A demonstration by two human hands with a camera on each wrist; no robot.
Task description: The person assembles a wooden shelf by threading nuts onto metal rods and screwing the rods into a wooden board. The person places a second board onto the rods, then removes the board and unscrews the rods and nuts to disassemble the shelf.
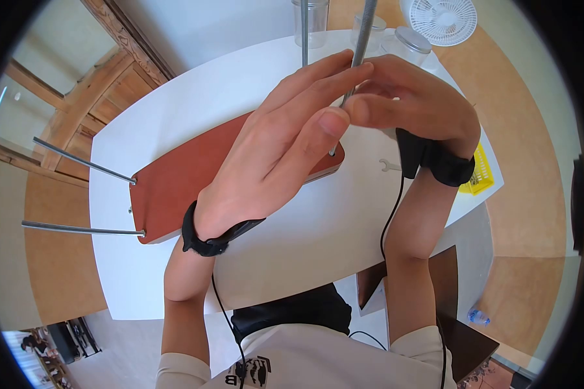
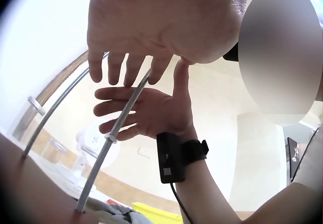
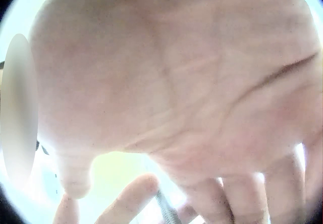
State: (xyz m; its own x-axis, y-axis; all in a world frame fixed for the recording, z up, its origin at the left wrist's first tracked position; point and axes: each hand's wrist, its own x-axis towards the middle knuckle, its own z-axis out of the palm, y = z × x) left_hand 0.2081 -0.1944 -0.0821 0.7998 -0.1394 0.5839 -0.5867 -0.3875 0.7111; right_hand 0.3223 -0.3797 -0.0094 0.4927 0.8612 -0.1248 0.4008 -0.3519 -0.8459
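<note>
A reddish-brown board (image 1: 182, 168) lies on the white table with several metal rods standing from it. One threaded rod (image 1: 365, 39) rises between my two hands, and in the left wrist view a small nut (image 2: 111, 138) sits partway along this rod. My left hand (image 1: 266, 146) has its fingers extended on the rod's left side. My right hand (image 1: 422, 97) is on the other side, its fingers extended in the left wrist view. The thumbs are close together near the rod. My right palm (image 3: 171, 83) fills the right wrist view, with the rod (image 3: 167, 206) below it.
Clear jars (image 1: 310, 26) and a lidded jar (image 1: 410, 44) stand at the table's back edge, near a white fan (image 1: 443, 21). A small wrench (image 1: 389, 165) lies right of the board. At the table's right edge is a yellow basket (image 1: 480, 172). Cables hang from both wrists.
</note>
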